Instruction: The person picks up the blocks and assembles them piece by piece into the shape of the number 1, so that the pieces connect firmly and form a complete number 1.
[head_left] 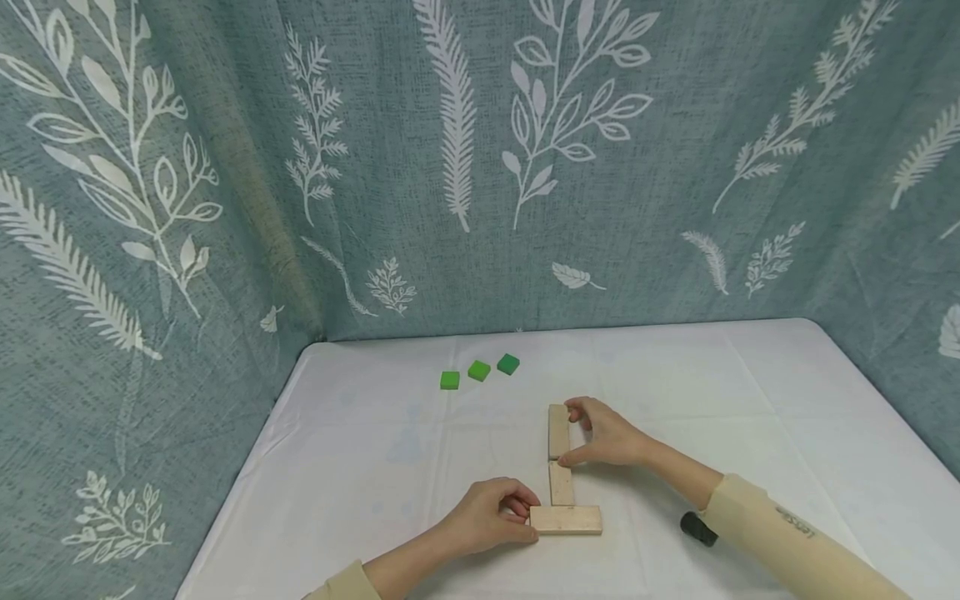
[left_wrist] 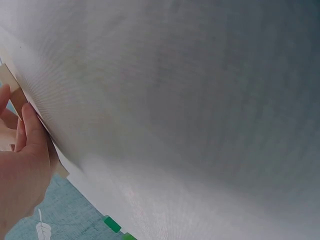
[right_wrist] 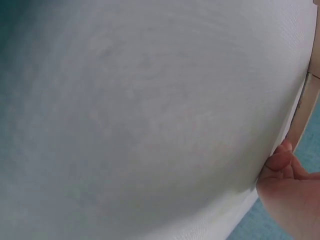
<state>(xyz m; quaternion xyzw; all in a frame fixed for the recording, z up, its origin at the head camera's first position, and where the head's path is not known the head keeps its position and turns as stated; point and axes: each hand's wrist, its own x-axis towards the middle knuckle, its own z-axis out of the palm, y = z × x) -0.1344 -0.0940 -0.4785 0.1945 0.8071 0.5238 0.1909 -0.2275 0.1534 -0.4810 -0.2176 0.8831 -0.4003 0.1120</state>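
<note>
Three plain wooden blocks lie on the white table, forming an upside-down T in the head view. The crosswise block (head_left: 566, 521) is nearest the person, and my left hand (head_left: 483, 518) grips its left end with thumb and fingers at the two corners. From its far side a middle block (head_left: 561, 485) runs away from the person, end to end with the far block (head_left: 558, 432). My right hand (head_left: 611, 433) holds the far block from the right, index finger by its far end and thumb by its near end. In the right wrist view, fingertips touch a block (right_wrist: 304, 112).
Three small green tiles, a light one (head_left: 450, 381), a middle one (head_left: 479, 371) and a darker one (head_left: 508, 364), lie toward the back of the table (head_left: 360, 467). A black cylindrical object (head_left: 698, 529) sits beside the right sleeve. Patterned curtains (head_left: 480, 275) enclose the back and sides.
</note>
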